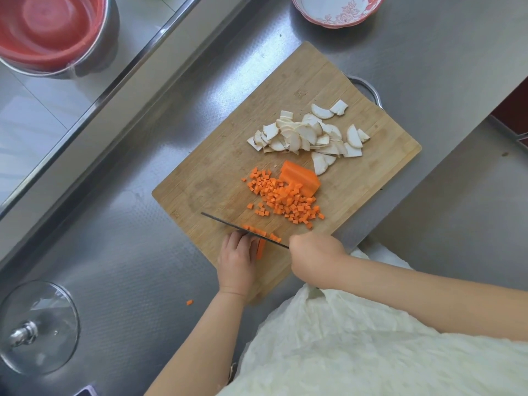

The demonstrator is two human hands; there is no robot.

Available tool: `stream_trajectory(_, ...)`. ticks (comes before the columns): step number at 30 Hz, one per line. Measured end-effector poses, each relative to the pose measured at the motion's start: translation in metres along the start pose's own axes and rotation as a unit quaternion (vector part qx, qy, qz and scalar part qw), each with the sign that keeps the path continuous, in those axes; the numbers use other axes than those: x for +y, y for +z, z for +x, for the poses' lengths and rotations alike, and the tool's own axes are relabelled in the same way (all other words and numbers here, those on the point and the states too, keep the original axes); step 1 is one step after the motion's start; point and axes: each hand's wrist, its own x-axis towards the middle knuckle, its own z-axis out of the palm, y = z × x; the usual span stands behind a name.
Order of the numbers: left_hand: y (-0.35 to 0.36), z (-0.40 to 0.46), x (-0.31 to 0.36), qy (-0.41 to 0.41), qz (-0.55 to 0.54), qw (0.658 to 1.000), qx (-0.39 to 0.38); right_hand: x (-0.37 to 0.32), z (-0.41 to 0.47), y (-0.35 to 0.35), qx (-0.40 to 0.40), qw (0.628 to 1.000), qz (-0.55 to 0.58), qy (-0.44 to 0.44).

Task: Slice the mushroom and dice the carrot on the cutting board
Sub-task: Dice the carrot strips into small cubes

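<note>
A wooden cutting board (228, 155) lies slantwise on the steel counter. White mushroom slices (308, 135) are heaped at its far side. A whole piece of carrot (300, 177) lies beside a pile of small carrot cubes (285, 200). Near the board's front edge my left hand (237, 261) holds down a bundle of carrot strips (260, 247) with curled fingers. My right hand (311, 255) grips the handle of a knife (228, 224), seen edge-on, whose blade stands across the strips just beyond my left fingertips. A few fresh cubes lie right behind the blade.
A steel sink with a red basin (48, 30) in a metal bowl sits at the upper left. A patterned plate (331, 10) stands beyond the board. A glass pot lid (37, 327) lies at the lower left. One stray carrot cube (189, 302) rests on the counter.
</note>
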Motion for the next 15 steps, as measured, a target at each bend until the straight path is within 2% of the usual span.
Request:
stream_trajectory(5,0.002,0.0,-0.003,0.008,0.007,1.0,-0.003,-0.006,0.009,0.004,-0.03,0.999,0.004,0.039)
stream_trajectory(11,-0.006,0.002,0.003,0.023,0.022,0.999,-0.011,0.01,0.024,0.006,-0.02,0.985,0.164,0.054)
stream_trajectory(15,-0.005,-0.001,0.001,0.032,0.024,0.999,-0.01,0.015,0.015,0.005,0.005,0.995,0.104,-0.002)
